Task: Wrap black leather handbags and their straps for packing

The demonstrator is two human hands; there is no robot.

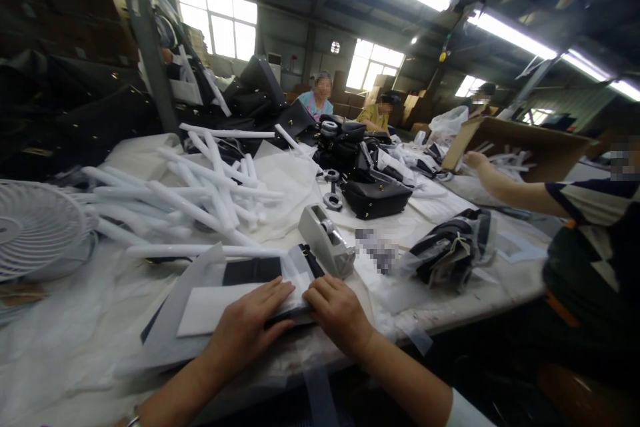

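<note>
A flat black bag (253,270) lies partly wrapped in white tissue paper (185,300) at the near edge of the table. A folded white sheet (205,312) rests on top of it. My left hand (255,312) is spread over this sheet, fingers stretched out and thumb apart. At the bag's right end, my right hand (337,312) has its fingers bent over the wrapped edge, gripping it. Just beyond my hands stands a grey tape dispenser (325,243). The undersides of both hands are hidden.
White foam tubes (200,193) are heaped behind the bag, near a white fan (40,230). Black handbags (377,197) and a plastic-wrapped bag (453,247) lie farther right. A co-worker's arm (515,190) reaches to a cardboard box (530,147). Other people sit across the table.
</note>
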